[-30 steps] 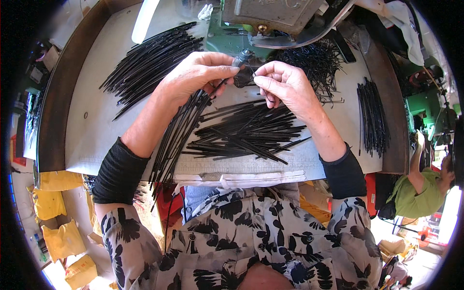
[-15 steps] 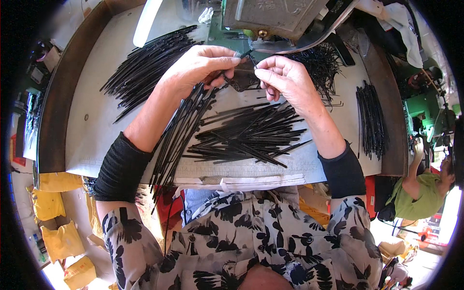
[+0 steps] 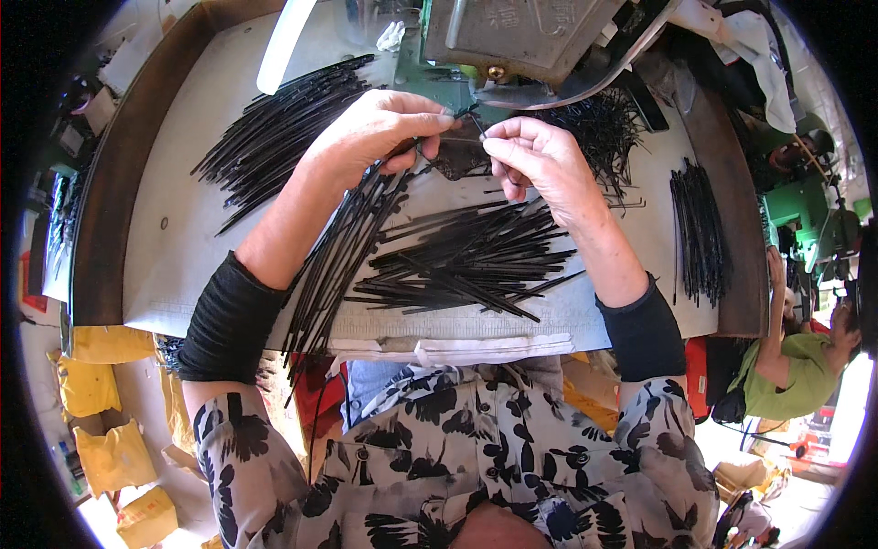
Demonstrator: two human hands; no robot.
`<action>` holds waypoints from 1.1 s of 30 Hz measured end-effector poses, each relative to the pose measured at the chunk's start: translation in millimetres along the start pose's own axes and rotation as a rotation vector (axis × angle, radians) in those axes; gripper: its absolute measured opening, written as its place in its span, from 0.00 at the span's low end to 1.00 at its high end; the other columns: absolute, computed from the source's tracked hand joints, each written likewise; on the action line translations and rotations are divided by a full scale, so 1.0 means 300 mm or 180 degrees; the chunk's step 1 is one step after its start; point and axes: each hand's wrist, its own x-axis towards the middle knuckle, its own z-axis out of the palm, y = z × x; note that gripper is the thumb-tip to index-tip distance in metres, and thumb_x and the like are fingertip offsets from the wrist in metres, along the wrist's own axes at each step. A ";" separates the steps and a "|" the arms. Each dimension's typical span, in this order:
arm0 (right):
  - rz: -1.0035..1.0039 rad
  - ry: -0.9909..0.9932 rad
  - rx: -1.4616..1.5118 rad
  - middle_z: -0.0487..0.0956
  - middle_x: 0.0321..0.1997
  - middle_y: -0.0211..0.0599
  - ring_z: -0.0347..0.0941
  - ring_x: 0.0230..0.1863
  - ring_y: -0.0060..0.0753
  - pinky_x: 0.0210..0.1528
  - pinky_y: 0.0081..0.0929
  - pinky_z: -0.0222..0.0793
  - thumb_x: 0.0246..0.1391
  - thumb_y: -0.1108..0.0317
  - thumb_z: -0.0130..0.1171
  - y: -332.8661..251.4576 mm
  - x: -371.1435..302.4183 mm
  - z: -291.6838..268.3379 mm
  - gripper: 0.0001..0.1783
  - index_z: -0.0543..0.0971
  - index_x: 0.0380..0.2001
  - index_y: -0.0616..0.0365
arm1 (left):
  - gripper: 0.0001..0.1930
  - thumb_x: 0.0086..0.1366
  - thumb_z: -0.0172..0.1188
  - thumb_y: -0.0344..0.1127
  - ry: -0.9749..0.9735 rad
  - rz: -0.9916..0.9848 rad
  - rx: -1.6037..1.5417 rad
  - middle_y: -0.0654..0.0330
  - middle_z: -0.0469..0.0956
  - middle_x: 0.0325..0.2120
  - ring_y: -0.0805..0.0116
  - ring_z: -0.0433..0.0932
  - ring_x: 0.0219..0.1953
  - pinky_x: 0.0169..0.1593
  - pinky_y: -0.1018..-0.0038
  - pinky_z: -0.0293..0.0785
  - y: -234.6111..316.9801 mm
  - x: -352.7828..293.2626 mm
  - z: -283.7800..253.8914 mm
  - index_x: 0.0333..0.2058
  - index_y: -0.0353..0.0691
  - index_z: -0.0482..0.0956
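Observation:
Below the machine head [image 3: 526, 41], my left hand [image 3: 384, 133] has thumb and fingers closed on a thin black strip whose tip shows at its fingertips. My right hand [image 3: 540, 160] pinches the end of a thin black piece just to the right; whether it belongs to the same strip I cannot make out. A bundle of long black strips [image 3: 334, 261] runs from under my left hand past my forearm to the front edge. Another pile of black strips [image 3: 466, 261] lies crosswise between my forearms.
More black strips [image 3: 283, 133] lie at the far left. A tangle of thin black offcuts [image 3: 608, 123] sits right of the machine, and a neat bundle [image 3: 700, 233] lies near the table's right rim [image 3: 745, 247]. A person in green [image 3: 782, 380] is at the right.
Both hands stay by the machine with fingers closed; my right hand sits slightly lower and its grip has shifted a little. The person at the right has moved an arm.

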 end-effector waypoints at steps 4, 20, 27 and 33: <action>-0.0104 0.0244 0.0529 0.76 0.24 0.32 0.71 0.19 0.18 0.20 0.14 0.66 0.51 0.67 0.57 0.010 0.002 -0.004 0.13 0.74 0.39 0.64 | 0.14 0.60 0.56 0.38 0.0163 0.0103 -0.0502 0.65 0.72 0.19 0.86 0.60 0.12 0.15 0.86 0.51 -0.017 -0.023 0.020 0.39 0.32 0.77; -0.0326 0.0479 0.1718 0.78 0.36 0.42 0.77 0.35 0.32 0.35 0.24 0.76 0.57 0.67 0.51 0.061 0.002 -0.033 0.09 0.73 0.38 0.61 | 0.15 0.61 0.55 0.41 -0.0112 0.0417 0.1103 0.60 0.78 0.26 0.76 0.77 0.21 0.21 0.80 0.72 -0.011 -0.093 0.035 0.38 0.34 0.78; -0.0397 0.0289 0.1872 0.78 0.34 0.42 0.78 0.35 0.32 0.35 0.23 0.77 0.58 0.67 0.50 0.059 0.006 -0.059 0.10 0.73 0.38 0.62 | 0.08 0.53 0.59 0.37 0.1048 0.0931 0.3956 0.57 0.77 0.26 0.56 0.76 0.32 0.34 0.65 0.72 -0.095 -0.134 -0.140 0.29 0.40 0.78; -0.0328 0.0305 0.1737 0.78 0.33 0.41 0.77 0.33 0.30 0.32 0.21 0.76 0.58 0.67 0.50 0.050 0.001 -0.034 0.11 0.73 0.39 0.62 | 0.07 0.53 0.58 0.34 0.1291 0.1483 0.4165 0.57 0.75 0.26 0.54 0.76 0.30 0.33 0.63 0.72 -0.149 -0.109 -0.150 0.29 0.39 0.75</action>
